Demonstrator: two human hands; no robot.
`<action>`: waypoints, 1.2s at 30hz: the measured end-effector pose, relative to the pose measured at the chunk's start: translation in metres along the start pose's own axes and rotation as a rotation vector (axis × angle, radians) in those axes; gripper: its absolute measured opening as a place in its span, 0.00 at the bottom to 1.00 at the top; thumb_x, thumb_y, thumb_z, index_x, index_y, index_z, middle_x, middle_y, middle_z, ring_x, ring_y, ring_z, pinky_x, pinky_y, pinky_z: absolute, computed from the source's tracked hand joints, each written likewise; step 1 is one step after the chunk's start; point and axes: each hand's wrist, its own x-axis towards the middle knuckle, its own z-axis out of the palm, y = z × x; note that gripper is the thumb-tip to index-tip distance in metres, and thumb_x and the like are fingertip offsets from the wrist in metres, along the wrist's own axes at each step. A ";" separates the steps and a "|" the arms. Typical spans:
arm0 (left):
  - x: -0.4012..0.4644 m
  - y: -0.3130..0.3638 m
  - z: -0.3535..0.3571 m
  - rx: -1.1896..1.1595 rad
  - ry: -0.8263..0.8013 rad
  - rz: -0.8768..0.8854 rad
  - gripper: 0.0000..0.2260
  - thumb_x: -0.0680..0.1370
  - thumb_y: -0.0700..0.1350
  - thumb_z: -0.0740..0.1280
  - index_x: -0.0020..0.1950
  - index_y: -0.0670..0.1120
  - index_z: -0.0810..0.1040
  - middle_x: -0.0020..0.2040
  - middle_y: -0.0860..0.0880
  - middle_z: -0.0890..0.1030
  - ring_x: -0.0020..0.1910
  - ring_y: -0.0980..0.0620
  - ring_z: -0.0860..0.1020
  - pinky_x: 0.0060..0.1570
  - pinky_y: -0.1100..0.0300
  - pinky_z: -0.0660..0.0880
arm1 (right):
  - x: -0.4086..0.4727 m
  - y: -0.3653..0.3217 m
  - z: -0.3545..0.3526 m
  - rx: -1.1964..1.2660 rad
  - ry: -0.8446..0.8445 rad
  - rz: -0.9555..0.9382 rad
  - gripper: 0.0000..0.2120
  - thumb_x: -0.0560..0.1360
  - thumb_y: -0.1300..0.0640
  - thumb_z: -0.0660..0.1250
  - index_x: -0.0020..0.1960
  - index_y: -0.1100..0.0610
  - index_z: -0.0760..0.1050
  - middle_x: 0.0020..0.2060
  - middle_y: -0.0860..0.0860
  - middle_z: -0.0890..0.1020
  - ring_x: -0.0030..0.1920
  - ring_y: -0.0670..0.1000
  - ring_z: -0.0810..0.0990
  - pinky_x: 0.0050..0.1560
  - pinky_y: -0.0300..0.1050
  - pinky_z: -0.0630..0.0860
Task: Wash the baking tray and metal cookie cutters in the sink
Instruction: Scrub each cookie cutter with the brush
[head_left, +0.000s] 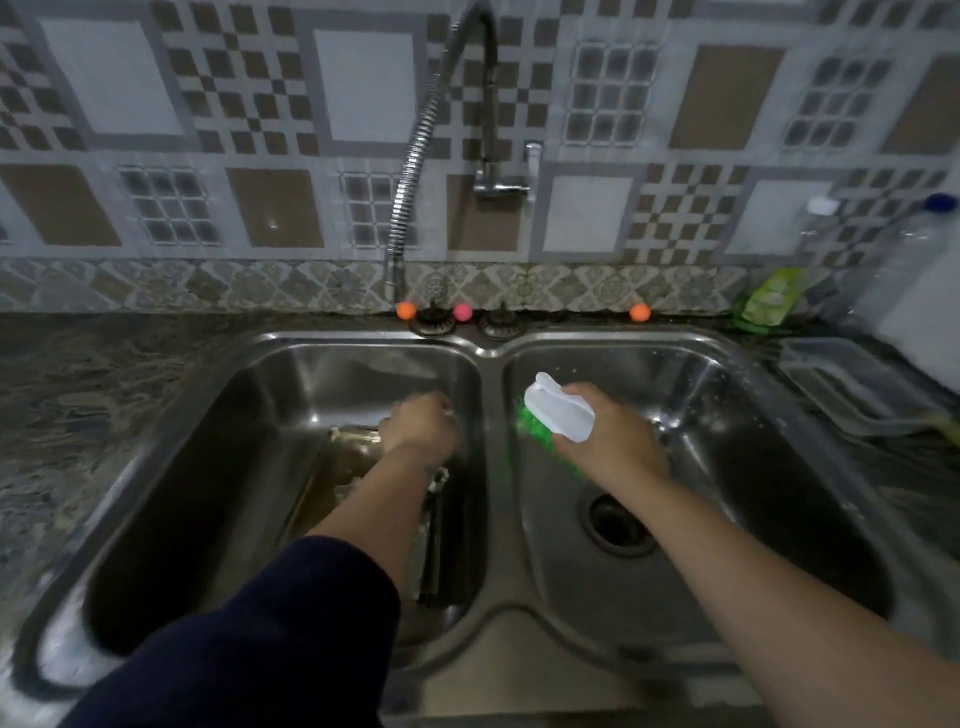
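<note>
A steel double sink (488, 353) fills the middle of the view. In its left basin lies a metal baking tray (337, 467), partly hidden by my left forearm. My left hand (423, 426) reaches down to the tray's far end with fingers curled; what it holds cannot be made out. Over the divider and the right basin, my right hand (608, 441) grips a scrubbing brush (558, 413) with a white handle and green bristles. No cookie cutters can be made out.
A flexible spring faucet (410, 182) hangs over the left basin, with the tap lever (532, 166) on the tiled wall. The right basin shows its drain (618, 525). A clear container (852, 384), a green pouch (769, 299) and bottles (904, 249) stand at the right.
</note>
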 end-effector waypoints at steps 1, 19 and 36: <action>0.001 0.014 0.004 0.008 -0.016 0.031 0.13 0.77 0.47 0.63 0.60 0.52 0.79 0.62 0.46 0.77 0.62 0.43 0.74 0.61 0.47 0.73 | 0.001 0.011 -0.012 -0.007 0.010 0.012 0.26 0.70 0.48 0.70 0.66 0.40 0.68 0.57 0.50 0.79 0.56 0.56 0.78 0.47 0.45 0.73; 0.007 0.229 0.168 -0.036 -0.264 0.134 0.13 0.78 0.49 0.62 0.58 0.47 0.81 0.60 0.45 0.80 0.59 0.44 0.78 0.56 0.55 0.74 | 0.098 0.246 -0.204 -0.105 0.297 0.225 0.22 0.72 0.42 0.68 0.64 0.44 0.72 0.56 0.54 0.79 0.56 0.60 0.78 0.48 0.49 0.74; 0.084 0.260 0.285 0.139 -0.202 -0.004 0.33 0.74 0.57 0.68 0.75 0.51 0.60 0.72 0.49 0.67 0.71 0.46 0.63 0.66 0.46 0.67 | 0.121 0.293 -0.172 -0.184 0.180 0.204 0.26 0.75 0.48 0.68 0.71 0.44 0.67 0.62 0.51 0.77 0.61 0.56 0.75 0.51 0.49 0.75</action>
